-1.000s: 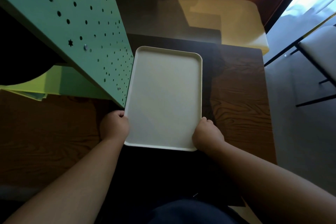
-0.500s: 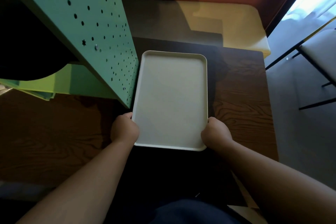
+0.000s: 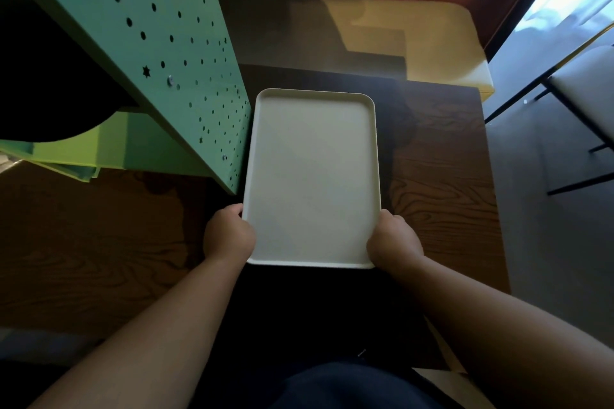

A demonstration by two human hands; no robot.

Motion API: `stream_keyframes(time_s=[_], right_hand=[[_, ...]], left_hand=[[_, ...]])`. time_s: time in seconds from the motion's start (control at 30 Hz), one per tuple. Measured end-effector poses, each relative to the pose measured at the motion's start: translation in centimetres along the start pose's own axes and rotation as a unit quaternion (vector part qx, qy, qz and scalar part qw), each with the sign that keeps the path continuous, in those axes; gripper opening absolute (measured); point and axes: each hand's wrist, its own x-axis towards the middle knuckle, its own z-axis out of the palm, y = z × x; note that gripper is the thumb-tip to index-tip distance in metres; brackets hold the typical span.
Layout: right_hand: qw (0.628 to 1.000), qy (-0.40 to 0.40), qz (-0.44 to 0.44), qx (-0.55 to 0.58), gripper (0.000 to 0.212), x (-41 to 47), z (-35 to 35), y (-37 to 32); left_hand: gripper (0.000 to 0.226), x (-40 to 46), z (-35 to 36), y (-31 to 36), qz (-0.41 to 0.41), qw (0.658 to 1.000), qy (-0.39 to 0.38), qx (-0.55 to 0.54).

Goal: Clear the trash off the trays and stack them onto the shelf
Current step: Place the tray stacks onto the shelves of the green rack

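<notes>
Dark wood table (image 3: 442, 176) runs beneath a green perforated shelf panel (image 3: 172, 53) on the left. Just beside it, the cream tray (image 3: 312, 176) is bare of trash. The left hand (image 3: 229, 236) and right hand (image 3: 393, 239) grip its near corners, fingers curled under. It looks stiff, light and smooth (probably slippery), so opposite edges suit best.

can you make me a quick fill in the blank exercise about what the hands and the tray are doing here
1. The white tray is held by ____ hands, the left hand and the right hand.
2. The surface of the tray carries ____ trash.
3. The green panel beside the tray is dotted with small ____.
4. The table under the tray looks made of dark ____.

Missing words: two; no; holes; wood
</notes>
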Motion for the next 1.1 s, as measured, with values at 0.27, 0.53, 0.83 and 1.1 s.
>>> stream_keyframes(time_s=[0.27, 0.53, 0.83, 1.1], right_hand=[[0.999, -0.016, 0.004, -0.035, 0.034, 0.9, 0.2, -0.4], [0.998, -0.057, 0.024, 0.032, 0.029, 1.3, -1.8, -0.1], [0.949, -0.031, 0.082, 0.303, 0.015, -1.0, -12.1, -0.5], [0.857, -0.053, 0.061, 0.510, 0.015, -4.5, -21.4, -2.2]], left_hand=[[0.042, 0.5, -0.3, 0.0, 0.010, 1.000, -0.016, 0.014], [0.035, 1.3, -1.7, 2.1, -0.083, 0.993, -0.086, -0.016], [0.059, -4.6, -11.0, 12.7, 0.058, 0.984, -0.152, 0.071], [0.039, -9.5, -12.2, 17.9, 0.379, 0.885, 0.067, 0.261]])
